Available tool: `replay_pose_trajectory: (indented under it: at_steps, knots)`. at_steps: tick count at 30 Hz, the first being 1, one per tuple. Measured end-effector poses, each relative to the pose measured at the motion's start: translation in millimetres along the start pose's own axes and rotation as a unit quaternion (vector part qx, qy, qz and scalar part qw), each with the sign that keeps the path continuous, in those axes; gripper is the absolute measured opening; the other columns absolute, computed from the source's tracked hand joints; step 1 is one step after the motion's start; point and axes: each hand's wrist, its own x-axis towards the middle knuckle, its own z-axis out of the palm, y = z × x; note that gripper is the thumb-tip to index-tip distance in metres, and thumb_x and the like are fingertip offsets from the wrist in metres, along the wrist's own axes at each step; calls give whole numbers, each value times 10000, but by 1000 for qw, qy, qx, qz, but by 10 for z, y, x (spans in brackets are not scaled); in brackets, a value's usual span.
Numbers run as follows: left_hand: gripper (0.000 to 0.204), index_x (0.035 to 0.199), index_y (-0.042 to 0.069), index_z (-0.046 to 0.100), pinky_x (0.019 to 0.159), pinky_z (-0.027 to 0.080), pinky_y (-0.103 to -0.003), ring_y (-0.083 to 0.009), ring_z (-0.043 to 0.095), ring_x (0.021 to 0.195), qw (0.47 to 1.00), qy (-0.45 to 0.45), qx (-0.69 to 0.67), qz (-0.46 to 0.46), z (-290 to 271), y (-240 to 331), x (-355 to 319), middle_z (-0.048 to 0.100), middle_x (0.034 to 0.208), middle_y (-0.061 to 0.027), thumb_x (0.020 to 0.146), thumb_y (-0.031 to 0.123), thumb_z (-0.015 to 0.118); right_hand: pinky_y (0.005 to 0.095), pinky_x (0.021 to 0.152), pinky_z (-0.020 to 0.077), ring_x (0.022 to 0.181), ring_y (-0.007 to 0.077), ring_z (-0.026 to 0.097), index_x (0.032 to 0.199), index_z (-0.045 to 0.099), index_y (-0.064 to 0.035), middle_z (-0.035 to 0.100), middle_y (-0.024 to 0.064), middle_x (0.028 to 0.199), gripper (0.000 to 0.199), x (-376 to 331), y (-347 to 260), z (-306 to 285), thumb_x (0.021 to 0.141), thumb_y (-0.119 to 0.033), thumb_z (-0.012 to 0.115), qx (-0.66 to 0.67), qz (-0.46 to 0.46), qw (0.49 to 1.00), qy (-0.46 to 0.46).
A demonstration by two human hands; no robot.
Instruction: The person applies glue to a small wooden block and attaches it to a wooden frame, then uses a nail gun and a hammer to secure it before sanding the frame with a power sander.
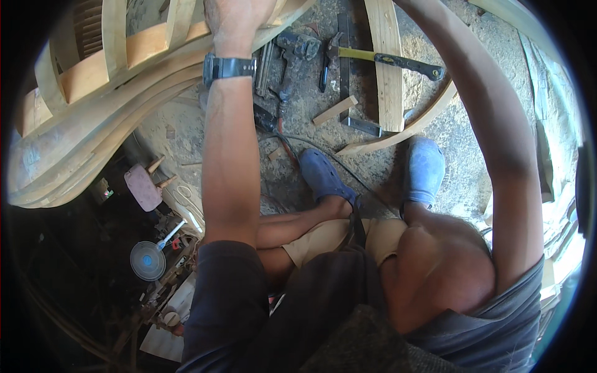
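Observation:
My left hand (239,17), with a dark watch on its wrist, is at the top edge against the rail of a curved wooden frame (140,74) with upright slats. Its fingers run out of the picture, so what they do is hidden. My right arm (491,99) stretches up past the top edge, and its hand is out of sight. Below and between the arms, a hammer (407,63) with a yellow and black handle lies across a metal square (344,78) and a pale wooden board (388,81). Beside these lies a grey power tool (298,46).
On the dusty floor, a curved wooden strip (410,132) and a small wood block (336,110) lie near my blue clogs (425,168). A black cable (348,171) runs between my feet. To the left stand a pink stool (143,186) and a round fan (148,261).

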Motion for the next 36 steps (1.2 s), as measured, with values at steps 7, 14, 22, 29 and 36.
replay_pose_trajectory:
  at_steps: [7,14,22,29,36]
  knots:
    - [450,1073,-59,679,931,534,-513,-464,660,1101,998,-24,9,56,-51,-140,9,685,1115,-335,851,329,728,461,854,546,914,350,681,1160,663,-25,673,184,1022,266,-1322,-123,613,991,-225,613,-157,186,958,-150]
    - [678,1362,-113,469,1084,460,-488,-481,562,1262,987,-5,-49,152,-17,-291,-119,576,1318,-371,866,285,704,468,917,530,1006,344,643,1230,581,3,585,164,1144,365,-2011,-331,1091,925,-186,643,-181,27,951,-248]
    - [283,1207,9,680,870,562,-368,-235,720,979,929,-21,-217,298,-272,-1074,-1264,742,1077,-144,968,160,668,463,989,513,1166,409,642,1340,547,56,632,290,1255,495,-1292,-770,1243,951,-238,630,4,327,880,-345]
    - [423,1294,-4,632,1015,503,-438,-351,648,1163,947,-233,-220,13,984,-1923,-1908,690,1212,-224,939,215,703,388,737,590,841,246,744,1117,665,67,737,161,891,423,-971,-255,1626,985,-330,605,63,514,803,-296]
    - [500,1098,-42,636,1023,459,-482,-423,589,1167,975,-219,-6,50,1509,-1957,-1834,687,1125,-248,896,407,719,373,720,584,736,239,737,924,714,68,745,148,838,551,-862,-147,2066,977,-465,586,-27,513,799,-312]
